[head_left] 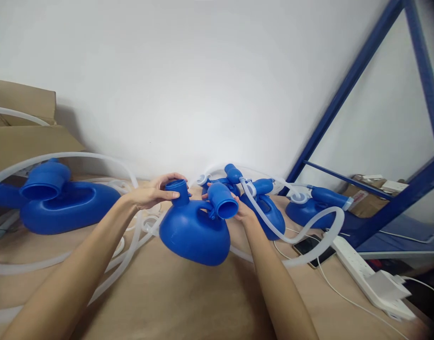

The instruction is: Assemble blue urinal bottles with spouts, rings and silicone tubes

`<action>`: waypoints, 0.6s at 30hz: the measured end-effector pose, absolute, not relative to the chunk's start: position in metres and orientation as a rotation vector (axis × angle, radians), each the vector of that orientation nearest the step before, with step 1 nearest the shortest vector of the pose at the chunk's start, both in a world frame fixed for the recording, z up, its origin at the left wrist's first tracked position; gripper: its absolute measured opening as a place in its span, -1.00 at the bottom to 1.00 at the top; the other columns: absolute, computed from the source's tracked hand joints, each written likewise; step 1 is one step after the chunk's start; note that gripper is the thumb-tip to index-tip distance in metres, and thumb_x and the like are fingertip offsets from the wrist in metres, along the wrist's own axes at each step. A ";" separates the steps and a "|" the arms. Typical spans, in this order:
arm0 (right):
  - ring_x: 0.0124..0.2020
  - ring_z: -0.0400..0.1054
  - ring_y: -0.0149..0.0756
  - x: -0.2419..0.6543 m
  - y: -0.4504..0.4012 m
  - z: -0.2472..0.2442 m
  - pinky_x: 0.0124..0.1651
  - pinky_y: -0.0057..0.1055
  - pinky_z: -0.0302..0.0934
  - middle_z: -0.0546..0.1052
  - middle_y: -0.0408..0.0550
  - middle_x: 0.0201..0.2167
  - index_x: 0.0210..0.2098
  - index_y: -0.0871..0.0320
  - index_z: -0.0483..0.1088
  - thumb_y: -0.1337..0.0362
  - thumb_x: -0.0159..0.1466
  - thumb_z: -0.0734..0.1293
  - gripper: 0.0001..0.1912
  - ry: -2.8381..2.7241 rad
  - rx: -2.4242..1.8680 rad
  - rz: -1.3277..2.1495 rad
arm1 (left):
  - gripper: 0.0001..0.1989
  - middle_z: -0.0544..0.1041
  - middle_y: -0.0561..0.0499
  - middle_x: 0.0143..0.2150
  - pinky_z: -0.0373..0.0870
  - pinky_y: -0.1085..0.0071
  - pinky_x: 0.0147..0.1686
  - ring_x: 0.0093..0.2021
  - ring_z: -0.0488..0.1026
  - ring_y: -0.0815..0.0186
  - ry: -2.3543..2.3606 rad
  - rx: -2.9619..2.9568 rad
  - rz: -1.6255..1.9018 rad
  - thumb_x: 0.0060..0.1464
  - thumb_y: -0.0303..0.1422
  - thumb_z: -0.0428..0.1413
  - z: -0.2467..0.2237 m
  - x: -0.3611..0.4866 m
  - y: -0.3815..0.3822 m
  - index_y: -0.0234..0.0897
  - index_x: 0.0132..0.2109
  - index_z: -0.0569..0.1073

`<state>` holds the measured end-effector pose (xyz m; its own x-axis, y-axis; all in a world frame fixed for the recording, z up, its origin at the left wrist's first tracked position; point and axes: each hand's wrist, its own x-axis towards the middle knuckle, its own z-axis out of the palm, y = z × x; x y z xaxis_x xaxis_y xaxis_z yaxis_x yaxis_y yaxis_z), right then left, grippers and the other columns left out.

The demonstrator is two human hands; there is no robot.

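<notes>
A blue plastic urinal bottle (193,233) is held up in front of me, its threaded neck open at the upper left. My left hand (160,191) grips that neck, with the thumb across the front and fingers behind. A blue funnel-shaped mouthpiece (222,200) sits by the bottle's handle, its round opening facing me. Around its back and right side closes my right hand (242,210); most of its fingers are hidden behind the mouthpiece. Whether the mouthpiece is attached to the handle, I cannot tell.
Another blue bottle (71,212) lies at left before a cardboard box (29,141). More bottles (302,212) with clear tubes (319,250) stand at right. Beside them are a phone (314,250), a power strip (369,278) and a blue metal frame (344,94).
</notes>
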<state>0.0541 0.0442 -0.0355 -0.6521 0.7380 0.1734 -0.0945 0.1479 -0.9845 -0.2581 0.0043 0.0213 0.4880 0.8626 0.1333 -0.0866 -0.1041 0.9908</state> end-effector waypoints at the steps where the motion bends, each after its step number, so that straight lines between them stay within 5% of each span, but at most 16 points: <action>1: 0.25 0.39 0.20 0.058 0.043 -0.030 0.33 0.08 0.24 0.50 0.20 0.25 0.42 0.01 0.21 -0.51 -0.15 0.48 0.30 -1.746 -0.579 1.581 | -0.36 0.58 -0.12 0.01 0.51 0.18 -0.01 0.03 0.57 0.02 0.695 1.481 0.924 -0.20 -0.27 0.50 0.018 -0.256 0.007 -0.22 0.03 0.45; 9: 0.42 0.21 0.14 0.063 0.032 -0.006 0.45 0.04 0.12 0.37 0.08 0.39 0.47 0.03 0.16 -0.31 0.01 0.55 0.18 -1.975 -0.765 1.416 | -0.47 0.56 -0.08 0.08 0.46 0.19 0.05 0.12 0.49 0.06 0.928 1.875 0.620 -0.14 -0.27 0.43 -0.003 -0.262 0.023 -0.20 -0.04 0.42; 13: 0.38 0.29 0.05 0.053 0.024 -0.013 0.45 0.00 0.13 0.37 0.05 0.39 0.49 -0.03 0.12 -0.33 0.16 0.44 0.06 -1.933 -0.869 1.435 | -0.35 0.56 -0.15 0.10 0.49 0.19 0.01 0.06 0.52 0.01 1.077 2.013 0.448 -0.13 -0.07 0.39 -0.006 -0.264 0.026 -0.23 0.07 0.41; 18: 0.53 0.01 0.00 0.031 -0.008 -0.039 0.54 0.03 -0.11 0.21 0.01 0.49 0.53 -0.04 -0.04 -0.34 0.34 0.24 -0.05 -1.705 -1.142 1.068 | -0.02 0.44 -0.23 0.34 0.44 0.19 0.16 0.27 0.43 -0.09 1.320 2.166 0.372 -0.23 0.02 0.38 -0.014 -0.278 0.029 -0.21 0.32 0.33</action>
